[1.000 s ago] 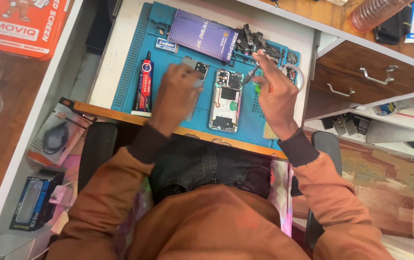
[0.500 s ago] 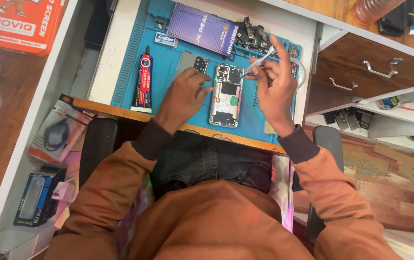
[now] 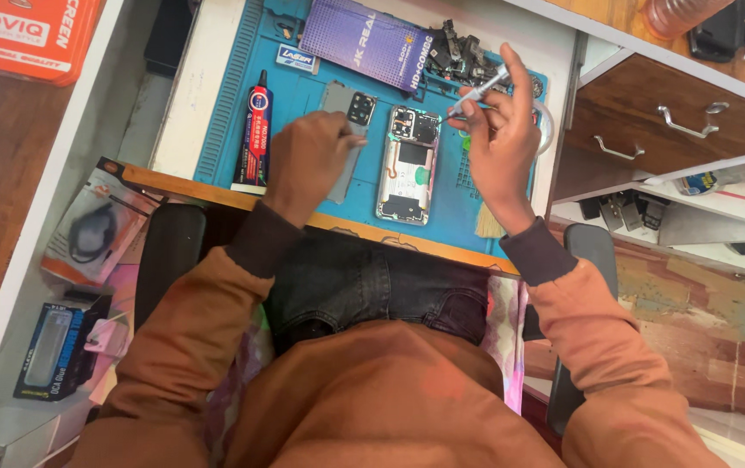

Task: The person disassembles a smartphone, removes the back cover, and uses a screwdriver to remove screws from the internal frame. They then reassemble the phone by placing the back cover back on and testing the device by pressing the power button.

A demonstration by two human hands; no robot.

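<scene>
Nearest the camera, the person's brown sleeves reach over dark trousers to a blue work mat on a white desk. On the mat's near half lies an opened phone, back cover off, its boards and inner frame bared. Judging from this, the opening step is done, while the work inside is under way and reassembly is left.

Just left of the phone, the left hand rests with curled fingers on the grey back cover, whose camera block shows beyond the knuckles; whether it pinches the cover or only presses it flat cannot be told. To the right, the right hand is closed around a slim silver tool, held like a pen above the phone's upper right corner, tip apart from the board.

Left of the back cover, a red and black glue tube lies untouched, so no gluing seems begun. Farther off sit a purple flat box and a heap of small dark parts at the mat's far edge.
</scene>
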